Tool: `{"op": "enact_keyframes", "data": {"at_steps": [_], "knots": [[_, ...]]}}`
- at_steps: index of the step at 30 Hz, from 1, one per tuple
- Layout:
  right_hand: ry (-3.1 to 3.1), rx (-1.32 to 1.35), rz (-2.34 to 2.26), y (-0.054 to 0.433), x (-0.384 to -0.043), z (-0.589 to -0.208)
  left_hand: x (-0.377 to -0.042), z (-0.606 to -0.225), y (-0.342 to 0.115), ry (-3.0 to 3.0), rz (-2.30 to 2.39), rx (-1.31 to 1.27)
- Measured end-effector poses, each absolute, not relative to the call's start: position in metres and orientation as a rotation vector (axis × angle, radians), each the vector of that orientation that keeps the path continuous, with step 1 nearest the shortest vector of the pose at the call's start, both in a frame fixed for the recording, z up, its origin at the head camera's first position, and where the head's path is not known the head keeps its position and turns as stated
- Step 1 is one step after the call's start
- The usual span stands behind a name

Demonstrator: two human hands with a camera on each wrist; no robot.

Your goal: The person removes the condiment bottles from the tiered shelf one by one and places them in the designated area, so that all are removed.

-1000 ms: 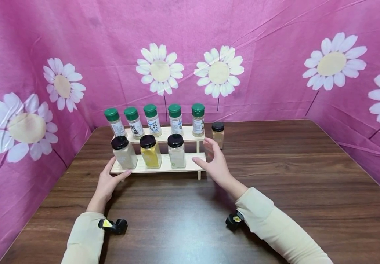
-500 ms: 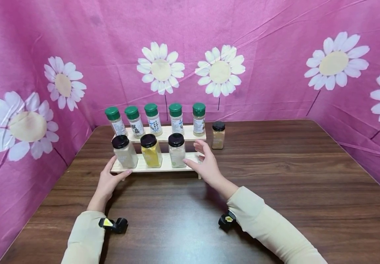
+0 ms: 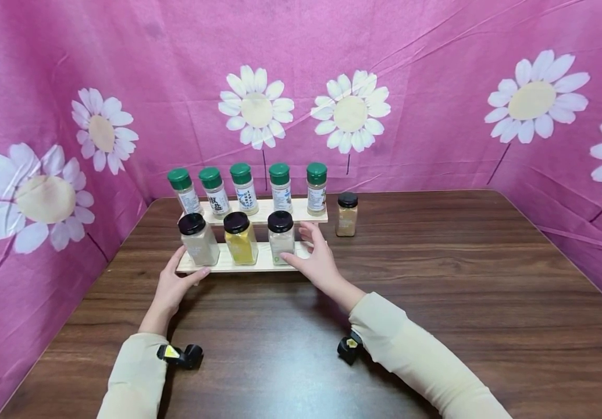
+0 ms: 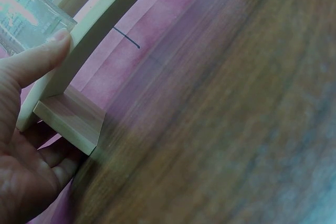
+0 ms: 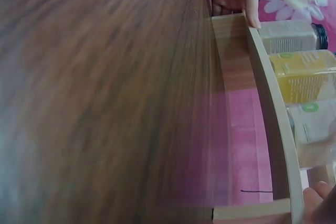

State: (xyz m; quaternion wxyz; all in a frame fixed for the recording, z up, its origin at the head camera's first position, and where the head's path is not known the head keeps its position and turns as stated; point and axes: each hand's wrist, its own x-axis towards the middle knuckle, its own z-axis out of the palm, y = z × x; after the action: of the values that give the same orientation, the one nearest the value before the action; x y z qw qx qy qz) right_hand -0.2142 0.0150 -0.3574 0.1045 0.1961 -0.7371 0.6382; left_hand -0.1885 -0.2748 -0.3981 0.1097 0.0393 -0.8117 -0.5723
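Note:
A two-tier wooden spice rack (image 3: 259, 267) stands on the table. My left hand (image 3: 171, 286) grips its left front end; in the left wrist view the thumb (image 4: 44, 59) lies on the shelf edge, the other fingers around the end by the leg. Three black-lidded jars stand on the lower tier: a pale one (image 3: 199, 247) by my left hand, a yellow one (image 3: 241, 247), and a whitish one (image 3: 281, 238) at the right. My right hand (image 3: 319, 262) is at the whitish jar, thumb in front of it, fingers spread at its right side. Contact there cannot be told.
Several green-capped shakers (image 3: 246, 198) line the upper tier (image 3: 299, 212). A black-lidded jar of brown powder (image 3: 346, 218) stands on the wooden table (image 3: 463, 279) right of the rack. Behind hangs a pink cloth (image 3: 426, 145) with white daisies.
My right hand has moved left from the rack's right end to the whitish jar. The left hand keeps its grip on the rack. The jars and shakers stay in place.

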Motion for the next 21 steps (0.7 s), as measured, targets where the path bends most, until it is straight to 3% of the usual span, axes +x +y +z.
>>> {"op": "enact_keyframes", "data": {"at_steps": [5,21], "knots": [[-2.159,0.563,1.913,0.006,-0.207,-0.347,-0.189,-0.398,-0.274,-2.385,-1.686,0.117],[-2.184,0.450,1.734,-0.013,-0.216,-0.363,-0.190,-0.400,-0.275,-2.388,-1.672,0.126]]}}
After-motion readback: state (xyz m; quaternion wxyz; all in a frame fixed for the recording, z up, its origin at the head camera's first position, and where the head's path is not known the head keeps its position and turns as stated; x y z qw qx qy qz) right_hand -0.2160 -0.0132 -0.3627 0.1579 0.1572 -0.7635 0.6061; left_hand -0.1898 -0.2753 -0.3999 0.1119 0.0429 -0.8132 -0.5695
